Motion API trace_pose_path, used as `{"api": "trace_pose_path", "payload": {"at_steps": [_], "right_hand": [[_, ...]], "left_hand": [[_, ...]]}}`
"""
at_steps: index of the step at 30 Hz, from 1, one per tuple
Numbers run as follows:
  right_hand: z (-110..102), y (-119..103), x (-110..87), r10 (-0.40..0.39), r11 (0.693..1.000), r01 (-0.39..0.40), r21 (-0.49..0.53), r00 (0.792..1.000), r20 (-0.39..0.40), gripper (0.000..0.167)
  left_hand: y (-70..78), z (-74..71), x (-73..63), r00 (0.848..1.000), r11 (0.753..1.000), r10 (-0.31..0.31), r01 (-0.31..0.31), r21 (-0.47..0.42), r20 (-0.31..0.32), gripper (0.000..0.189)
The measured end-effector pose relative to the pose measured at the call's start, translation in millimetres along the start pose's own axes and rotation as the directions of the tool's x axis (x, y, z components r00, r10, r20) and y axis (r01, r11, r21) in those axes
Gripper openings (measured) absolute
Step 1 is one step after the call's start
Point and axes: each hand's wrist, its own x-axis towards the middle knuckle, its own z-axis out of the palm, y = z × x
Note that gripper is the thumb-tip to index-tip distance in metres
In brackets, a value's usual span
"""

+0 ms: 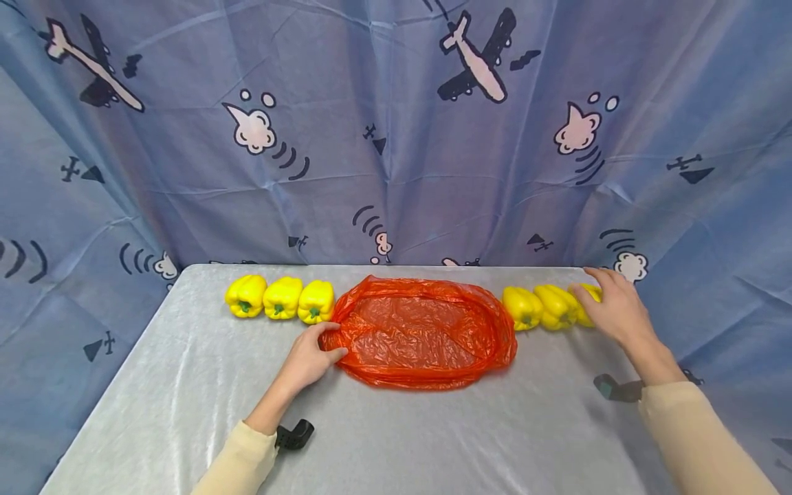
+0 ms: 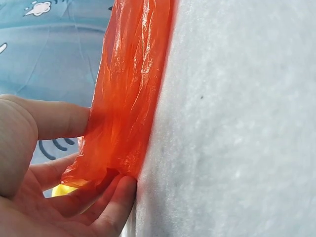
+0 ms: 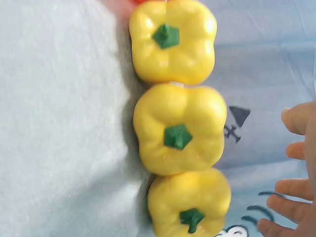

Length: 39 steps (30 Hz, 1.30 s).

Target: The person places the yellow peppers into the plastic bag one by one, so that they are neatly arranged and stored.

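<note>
A red plastic bag (image 1: 427, 379) stands with its wide mouth up in the middle of the table. My left hand (image 1: 309, 356) holds the bag's left end; in the left wrist view the film of the bag (image 2: 126, 94) lies between thumb and fingers. Three yellow bell peppers sit in a row right of the bag: an inner one (image 1: 521, 306), a middle one (image 1: 555, 306) and an outer one (image 1: 590, 294). Over that outer pepper, partly hiding it, is my right hand (image 1: 615, 309). Its fingers are spread and apart from the peppers (image 3: 180, 128) in the right wrist view.
Three more yellow bell peppers line up left of the bag, the closest one (image 1: 316, 300) right beside its rim. A pale grey cloth covers the table (image 1: 445, 440). Behind it hangs a blue curtain (image 1: 322, 110) printed with planes.
</note>
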Motion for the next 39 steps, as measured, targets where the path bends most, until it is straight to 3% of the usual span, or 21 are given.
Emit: {"api": "trace_pose_path", "payload": {"at_steps": [18, 30, 39], "right_hand": [[20, 39, 8.3, 0.146, 0.985, -0.152, 0.083, 0.986, 0.077, 0.070], [24, 54, 3.7, 0.100, 0.986, -0.109, 0.125, 0.992, 0.081, 0.066], [19, 58, -0.6, 0.125, 0.974, -0.155, 0.166, 0.977, 0.175, 0.073]], "left_hand": [[1.6, -0.7, 1.0, 1.000, 1.000, -0.008, 0.008, 0.013, 0.002, 0.049], [2.1, 0.3, 0.2, 1.000, 1.000, -0.007, 0.006, 0.022, 0.009, 0.048], [0.0, 0.7, 1.0, 1.000, 1.000, -0.010, 0.010, 0.023, 0.009, 0.047]]}}
